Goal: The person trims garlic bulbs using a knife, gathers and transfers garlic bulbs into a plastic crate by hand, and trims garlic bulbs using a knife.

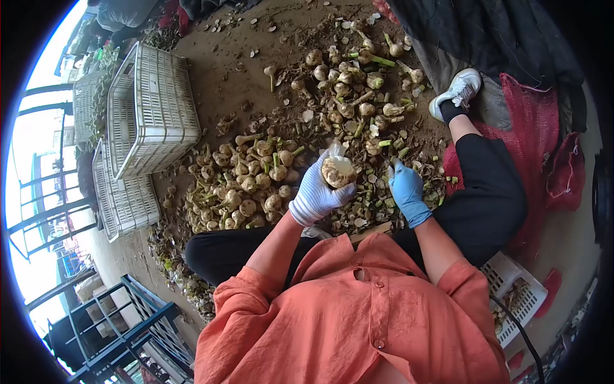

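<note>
In the middle of the head view, my left hand (318,194), in a white and blue striped glove, is closed around a garlic bulb (339,171). A pale, trimmed-looking face of the bulb shows, and loose papery skin sticks up beside it. My right hand (408,191), in a light blue glove, is a little to the right, apart from the bulb. Its fingers are pinched together; a small dark tip shows there, too small to name. Below and left of the bulb lies a heap of garlic bulbs (248,185) with short stems. More garlic with stems (345,83) is spread beyond my hands.
White plastic crates (167,96) stand at the left. A smaller white basket (531,291) is at the lower right. Red mesh sacks (527,137) and dark cloth (476,32) lie at the right. Cut stems and skins litter the dirt floor (217,70). Blue metal frames (137,313) are at lower left.
</note>
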Demonstrator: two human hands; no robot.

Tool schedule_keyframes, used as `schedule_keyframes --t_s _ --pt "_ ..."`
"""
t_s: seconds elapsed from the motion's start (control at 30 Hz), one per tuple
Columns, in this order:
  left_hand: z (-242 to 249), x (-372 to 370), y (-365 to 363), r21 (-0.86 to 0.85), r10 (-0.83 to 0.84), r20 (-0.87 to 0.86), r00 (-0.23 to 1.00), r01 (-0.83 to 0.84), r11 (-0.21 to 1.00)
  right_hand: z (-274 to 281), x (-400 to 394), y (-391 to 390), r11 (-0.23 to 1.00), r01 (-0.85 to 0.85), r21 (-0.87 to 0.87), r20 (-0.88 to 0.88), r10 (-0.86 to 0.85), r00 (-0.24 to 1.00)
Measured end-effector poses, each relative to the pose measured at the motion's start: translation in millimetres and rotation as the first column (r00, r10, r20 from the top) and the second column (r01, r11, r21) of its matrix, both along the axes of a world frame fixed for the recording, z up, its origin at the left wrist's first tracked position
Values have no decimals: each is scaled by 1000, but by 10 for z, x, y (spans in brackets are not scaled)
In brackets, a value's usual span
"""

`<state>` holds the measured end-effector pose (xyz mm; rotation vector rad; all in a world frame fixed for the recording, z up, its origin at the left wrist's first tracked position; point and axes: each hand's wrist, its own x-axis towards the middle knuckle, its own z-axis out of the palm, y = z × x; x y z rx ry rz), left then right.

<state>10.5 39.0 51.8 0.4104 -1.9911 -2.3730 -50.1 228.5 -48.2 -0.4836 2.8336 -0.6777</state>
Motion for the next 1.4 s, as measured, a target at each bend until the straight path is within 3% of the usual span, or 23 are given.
schedule_keyframes --t_s 0.03,0.07,0.1,0.17,0.23,0.27,0.3,0.33,0.5,0.6,0.73,0.83,0.9,0.97,1.0,1.03,1.07,1.1,1.13,1.17,1.23,1.33,1.4 --pt "-11 -11 -90 5 -5 4 1000 5 1000 43 -19 9 1000 30 8 9 -30 999" --pt "-54 -110 -246 -470 -74 -16 997 58 881 121 -83 -36 995 9 -101 -53 -14 999" --pt "-96 -170 -345 -830 -141 16 990 92 550 212 -76 -77 979 -13 -205 -101 -8 995" --pt "-80 -174 -367 -898 -81 117 990 140 417 287 -91 -104 961 4 -277 -81 -28 996" --pt "-207 -142 -341 -734 -12 27 1000 28 678 324 -25 -139 906 114 -407 10 -121 993" --pt "-238 -112 -331 -331 74 79 994 -44 942 392 -5 -170 893 115 -436 50 -103 993" --pt "-261 -120 -328 143 129 151 980 -151 978 497 20 -203 886 51 -461 -55 -86 995" --pt "-262 -108 -343 310 145 115 983 -174 935 548 34 -220 868 41 -495 -59 -80 995" --pt "-260 37 -405 142 228 124 966 -245 959 648 135 -230 837 -8 -547 -66 -33 997" --pt "-193 97 -216 496 362 238 902 -433 752 708 214 -253 816 -25 -577 -10 24 1000" --pt "-240 72 -128 591 359 508 783 -620 516 730 293 -315 793 -82 -604 -99 27 995" --pt "-300 114 -146 801 65 447 892 -432 415 739 269 -341 799 -159 -579 -144 92 985" --pt "-228 115 -83 821 96 413 906 -415 393 719 212 -321 825 -166 -540 -127 115 985" --pt "-135 205 -150 908 50 270 961 -272 318 348 165 -195 981 -153 -118 128 168 977" --pt "-47 196 -217 896 62 154 986 -166 412 -11 207 -23 992 -76 -97 100 86 991" --pt "-129 237 -425 856 54 115 992 -126 502 -182 209 60 986 -4 -166 53 13 999" --pt "-68 240 -603 661 267 365 892 -450 600 -101 122 69 981 26 -192 16 -24 1000" --pt "-53 335 -861 265 290 316 903 -378 887 72 55 80 975 55 -213 -8 -58 998" --pt "-218 495 -1254 -419 221 306 926 -78 905 280 -28 98 966 63 -250 -112 -93 989" --pt "-66 513 -1372 -886 301 451 840 379 269 333 -111 161 947 114 -301 -24 -127 992" --pt "1 360 -1322 -803 391 510 766 587 -103 454 -171 214 876 212 -433 58 -207 977" --pt "-655 -111 -955 -819 15 336 942 285 498 508 -185 143 848 272 -455 90 -261 961" --pt "-1004 -492 -414 -867 -202 330 922 380 321 445 -212 153 842 289 -455 84 -283 955"
